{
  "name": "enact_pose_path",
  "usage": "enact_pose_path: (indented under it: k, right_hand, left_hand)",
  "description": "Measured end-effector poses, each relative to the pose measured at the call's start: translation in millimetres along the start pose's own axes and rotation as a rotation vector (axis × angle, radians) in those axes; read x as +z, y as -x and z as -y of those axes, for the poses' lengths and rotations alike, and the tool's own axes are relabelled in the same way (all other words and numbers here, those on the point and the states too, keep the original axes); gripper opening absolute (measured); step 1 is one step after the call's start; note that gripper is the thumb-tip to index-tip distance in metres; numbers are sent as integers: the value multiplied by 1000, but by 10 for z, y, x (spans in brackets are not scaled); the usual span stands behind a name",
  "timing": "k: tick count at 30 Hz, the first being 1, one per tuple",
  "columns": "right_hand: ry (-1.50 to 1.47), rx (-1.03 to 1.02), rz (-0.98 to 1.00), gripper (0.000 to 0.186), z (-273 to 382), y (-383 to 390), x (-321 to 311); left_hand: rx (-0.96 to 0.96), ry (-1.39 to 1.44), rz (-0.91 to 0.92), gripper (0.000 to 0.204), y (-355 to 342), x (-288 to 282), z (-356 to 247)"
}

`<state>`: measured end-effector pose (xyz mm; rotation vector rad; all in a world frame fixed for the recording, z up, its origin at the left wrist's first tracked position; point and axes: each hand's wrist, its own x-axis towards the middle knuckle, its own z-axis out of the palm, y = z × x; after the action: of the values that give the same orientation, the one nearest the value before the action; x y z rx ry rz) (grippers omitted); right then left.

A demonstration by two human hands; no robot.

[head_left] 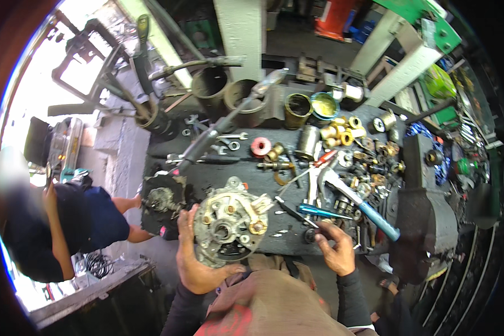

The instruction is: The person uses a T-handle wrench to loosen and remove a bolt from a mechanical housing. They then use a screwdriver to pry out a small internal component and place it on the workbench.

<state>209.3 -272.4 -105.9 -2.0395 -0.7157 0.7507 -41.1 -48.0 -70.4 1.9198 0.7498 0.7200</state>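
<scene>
My left hand (193,263) grips the lower left rim of a round metal alternator housing (229,224), tilted up at the near edge of the dark workbench (246,171). My right hand (336,246) rests at the bench's front edge, its fingers pinching a small dark part (311,234) next to a blue-handled screwdriver (322,211). A second dark alternator part (162,201) lies to the left of the housing.
A big grey bench vise (425,218) stands at the right. Brass fittings, nuts, wrenches, a blue-handled tool (369,213) and metal cans (246,95) crowd the bench's back and right. Another person in a dark blue shirt (89,218) is at the left, reaching toward the bench.
</scene>
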Motion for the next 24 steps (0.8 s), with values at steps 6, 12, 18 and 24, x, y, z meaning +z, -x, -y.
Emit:
enact_pose_path:
  k: [6,12,18,24]
  right_hand:
    - [90,-33,-15,33,-32,159,-66]
    - [151,-41,-29,33,-174,392,-144]
    - [182,-47,-92,34,-550,691,-270]
    - [165,-65,-94,37,-772,897,-464]
  left_hand:
    - [3,145,23,158,-74,22,-28]
    - [24,62,-12,161,-61,-4,-111]
    - [356,-222,-366,102,-101,-143,-465]
    - [562,-31,-272,86,59,283,-956]
